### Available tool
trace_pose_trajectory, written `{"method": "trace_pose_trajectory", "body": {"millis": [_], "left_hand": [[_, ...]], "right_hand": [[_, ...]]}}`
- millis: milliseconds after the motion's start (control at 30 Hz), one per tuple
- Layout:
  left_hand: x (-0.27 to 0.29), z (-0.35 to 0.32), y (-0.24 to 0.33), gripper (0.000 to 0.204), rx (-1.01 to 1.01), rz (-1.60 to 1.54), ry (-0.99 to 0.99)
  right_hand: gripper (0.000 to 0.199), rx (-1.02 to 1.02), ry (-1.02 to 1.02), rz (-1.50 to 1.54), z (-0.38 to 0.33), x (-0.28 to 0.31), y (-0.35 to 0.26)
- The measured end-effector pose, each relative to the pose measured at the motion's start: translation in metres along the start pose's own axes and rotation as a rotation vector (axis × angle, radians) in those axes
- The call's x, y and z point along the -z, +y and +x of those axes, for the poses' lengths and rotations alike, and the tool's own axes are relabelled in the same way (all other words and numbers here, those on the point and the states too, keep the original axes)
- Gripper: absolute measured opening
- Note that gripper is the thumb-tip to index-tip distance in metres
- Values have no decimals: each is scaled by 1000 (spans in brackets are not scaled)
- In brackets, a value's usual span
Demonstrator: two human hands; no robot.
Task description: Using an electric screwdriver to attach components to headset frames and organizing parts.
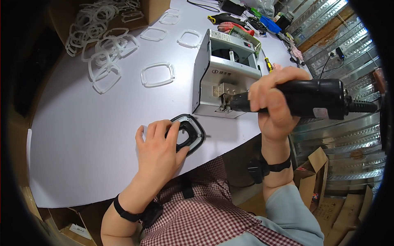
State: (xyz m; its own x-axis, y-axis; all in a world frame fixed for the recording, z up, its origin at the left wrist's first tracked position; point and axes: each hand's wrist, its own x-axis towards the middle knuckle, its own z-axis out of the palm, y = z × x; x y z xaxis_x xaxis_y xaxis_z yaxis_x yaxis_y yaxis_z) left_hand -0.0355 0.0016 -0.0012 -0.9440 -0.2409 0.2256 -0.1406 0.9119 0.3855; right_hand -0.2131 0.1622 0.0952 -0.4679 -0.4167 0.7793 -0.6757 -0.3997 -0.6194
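My right hand (276, 98) is wrapped around a black electric screwdriver (318, 96), held sideways with its cable end to the right. Its tip meets the small metal outlet on the front of a grey screw feeder (234, 78); the bit itself is hard to make out. On the table to the left of that, my left hand (158, 147) grips the left side of a black rounded plastic housing (200, 137) with a central opening. A white frame lies inside the housing, partly covered by my fingers.
Several loose white plastic frames (158, 74) lie on the white table (102, 151), spilling from a cardboard box (156, 8) at the far left. Work gloves (234, 28) and a yellow-black screwdriver (268, 64) are behind the feeder. Open cardboard boxes (316, 172) stand below right.
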Motion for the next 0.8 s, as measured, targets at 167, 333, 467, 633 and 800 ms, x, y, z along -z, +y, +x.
{"method": "trace_pose_trajectory", "body": {"millis": [167,333,467,633,800], "left_hand": [[1,-1,-3,63,10,-50,-27],[2,-3,-2,62,-18,-74,-37],[2,-3,-3,62,-13,-75,-46],[3,-3,-2,62,-14,-52,-44],[3,-3,-3,62,-9,-61,-46]], "right_hand": [[13,-259,213,61,2,-20,-16],[19,-245,242,390,-15,-37,-4],[20,-378,219,245,-18,-60,0],[19,-376,144,252,-23,-66,19],[19,-399,136,231,-21,-70,18]]}}
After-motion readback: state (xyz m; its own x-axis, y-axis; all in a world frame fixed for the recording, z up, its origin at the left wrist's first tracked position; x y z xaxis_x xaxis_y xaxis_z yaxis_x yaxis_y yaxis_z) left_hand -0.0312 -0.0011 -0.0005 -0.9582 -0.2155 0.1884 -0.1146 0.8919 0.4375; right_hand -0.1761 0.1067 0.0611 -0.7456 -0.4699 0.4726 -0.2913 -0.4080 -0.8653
